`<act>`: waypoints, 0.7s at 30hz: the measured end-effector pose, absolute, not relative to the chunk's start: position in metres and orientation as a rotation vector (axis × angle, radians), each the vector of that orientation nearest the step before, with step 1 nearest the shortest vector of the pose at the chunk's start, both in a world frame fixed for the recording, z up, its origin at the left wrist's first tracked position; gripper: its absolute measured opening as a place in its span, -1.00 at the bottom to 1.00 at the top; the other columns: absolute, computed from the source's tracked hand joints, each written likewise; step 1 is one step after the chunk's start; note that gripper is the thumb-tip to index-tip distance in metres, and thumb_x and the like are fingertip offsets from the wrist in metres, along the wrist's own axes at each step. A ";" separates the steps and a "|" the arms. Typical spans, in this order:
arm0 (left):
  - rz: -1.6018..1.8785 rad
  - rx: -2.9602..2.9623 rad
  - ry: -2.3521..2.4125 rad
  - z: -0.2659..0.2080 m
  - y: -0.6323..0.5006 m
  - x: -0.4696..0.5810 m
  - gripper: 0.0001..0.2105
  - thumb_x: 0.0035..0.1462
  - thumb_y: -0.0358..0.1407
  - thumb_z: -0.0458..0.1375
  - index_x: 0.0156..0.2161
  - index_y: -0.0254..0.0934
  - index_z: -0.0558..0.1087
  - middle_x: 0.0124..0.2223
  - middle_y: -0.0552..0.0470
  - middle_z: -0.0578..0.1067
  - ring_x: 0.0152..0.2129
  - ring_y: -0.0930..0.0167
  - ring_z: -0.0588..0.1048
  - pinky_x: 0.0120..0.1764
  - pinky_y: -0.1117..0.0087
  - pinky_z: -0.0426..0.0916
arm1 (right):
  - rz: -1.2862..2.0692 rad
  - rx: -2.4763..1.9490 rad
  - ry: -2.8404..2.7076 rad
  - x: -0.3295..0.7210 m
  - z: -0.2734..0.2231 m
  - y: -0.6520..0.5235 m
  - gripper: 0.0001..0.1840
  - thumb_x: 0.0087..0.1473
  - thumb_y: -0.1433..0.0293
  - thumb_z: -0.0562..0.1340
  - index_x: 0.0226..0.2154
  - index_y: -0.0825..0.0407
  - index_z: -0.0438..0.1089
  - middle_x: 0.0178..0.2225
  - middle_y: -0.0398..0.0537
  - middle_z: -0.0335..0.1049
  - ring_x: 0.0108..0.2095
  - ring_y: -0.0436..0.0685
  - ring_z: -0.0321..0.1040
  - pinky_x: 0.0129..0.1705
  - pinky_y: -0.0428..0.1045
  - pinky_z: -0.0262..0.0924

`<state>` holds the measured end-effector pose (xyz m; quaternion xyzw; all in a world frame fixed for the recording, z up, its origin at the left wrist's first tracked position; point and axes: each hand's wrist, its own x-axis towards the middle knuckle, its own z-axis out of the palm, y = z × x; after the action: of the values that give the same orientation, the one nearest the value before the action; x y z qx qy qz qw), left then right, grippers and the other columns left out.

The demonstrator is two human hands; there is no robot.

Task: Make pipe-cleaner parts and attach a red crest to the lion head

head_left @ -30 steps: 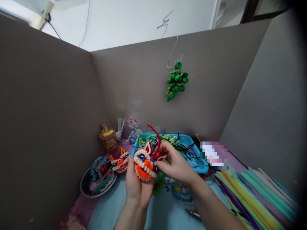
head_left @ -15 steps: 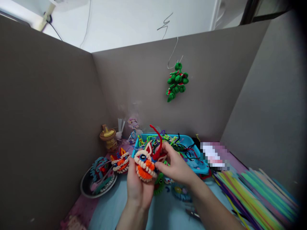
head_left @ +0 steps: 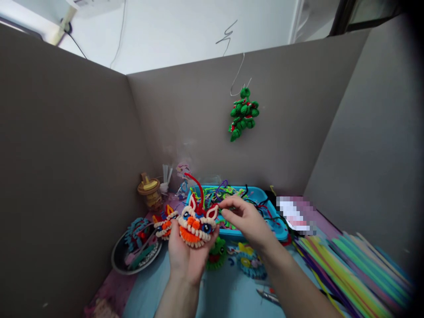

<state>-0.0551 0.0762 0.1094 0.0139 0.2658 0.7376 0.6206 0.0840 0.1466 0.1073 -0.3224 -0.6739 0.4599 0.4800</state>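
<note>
Left grip [head_left: 188,260] is cupped and closed around the lion head [head_left: 194,232], thumb along one side and fingers behind, holding it up above the bench [head_left: 228,298]. Its orange mouth and blue eyes face the camera, slightly tilted, and a red fuzzy stem [head_left: 201,192] rises from the top and curves over to the left. Right grip [head_left: 245,218] is beside the ear [head_left: 212,213] on the head's right, thumb and forefinger slightly apart; whether a fingertip touches that ear, I cannot tell.

Just beside the left grip sits a second lion head [head_left: 166,226], partly hidden. Further left, a metal bowl [head_left: 137,270] carries a blue fuzzy piece [head_left: 137,232]. Behind both hands lies a blue tray [head_left: 281,234] full of tangled coloured strands [head_left: 232,192]. Nearer, a green figure [head_left: 217,256] and a blue-and-yellow one [head_left: 251,263] lie on the bench, with a metal tool [head_left: 269,297] partly under the right forearm. Many coloured stems [head_left: 354,269] are heaped at the right. Above, a green ornament [head_left: 244,114] hangs by a wire hook [head_left: 236,84] on the grey partition [head_left: 185,115].
</note>
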 end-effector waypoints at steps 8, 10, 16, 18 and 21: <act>1.661 0.059 0.519 0.103 0.077 -0.056 -0.60 0.23 -0.07 -0.15 -0.08 -0.20 0.44 -0.19 -0.12 0.54 -0.18 0.12 0.49 -0.16 -0.12 0.34 | 1.133 -0.755 -1.732 0.076 0.109 0.141 -0.83 -0.02 0.30 0.23 -0.46 0.08 0.44 -0.36 -0.07 0.29 -0.34 0.05 0.28 -0.29 -0.03 0.22; 1.653 0.042 0.519 0.104 0.077 -0.055 -0.60 0.23 -0.07 -0.15 -0.09 -0.21 0.45 -0.20 -0.12 0.54 -0.18 0.12 0.49 -0.16 -0.11 0.34 | 1.138 -0.743 -1.737 0.076 0.109 0.141 -0.83 -0.01 0.32 0.22 -0.48 0.08 0.43 -0.36 -0.07 0.29 -0.34 0.06 0.28 -0.28 -0.03 0.21; 1.687 -0.020 0.548 0.106 0.075 -0.052 -0.59 0.24 -0.08 -0.16 -0.09 -0.24 0.44 -0.21 -0.14 0.53 -0.23 0.13 0.50 -0.24 -0.05 0.39 | 1.093 -0.773 -1.762 0.074 0.109 0.138 -0.83 -0.01 0.36 0.20 -0.55 0.08 0.37 -0.40 -0.08 0.30 -0.36 0.05 0.26 -0.28 -0.04 0.18; 1.721 -0.020 0.555 0.106 0.075 -0.052 -0.60 0.23 -0.09 -0.15 -0.09 -0.24 0.44 -0.22 -0.14 0.53 -0.26 0.14 0.50 -0.28 -0.02 0.41 | 1.068 -0.797 -1.752 0.072 0.108 0.135 -0.82 -0.01 0.36 0.20 -0.58 0.08 0.34 -0.42 -0.10 0.30 -0.38 0.04 0.25 -0.30 -0.06 0.16; 1.771 0.003 0.562 0.107 0.074 -0.050 -0.60 0.23 -0.08 -0.15 -0.09 -0.24 0.43 -0.23 -0.14 0.53 -0.31 0.16 0.51 -0.33 0.01 0.42 | 1.037 -0.810 -1.721 0.069 0.106 0.132 -0.80 -0.02 0.37 0.19 -0.61 0.06 0.28 -0.45 -0.12 0.27 -0.40 0.03 0.24 -0.33 -0.07 0.14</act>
<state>-0.0503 0.0742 0.1071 0.0014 0.2422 0.7634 0.5988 0.0689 0.1318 0.1064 -0.3305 -0.7017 0.4228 0.4686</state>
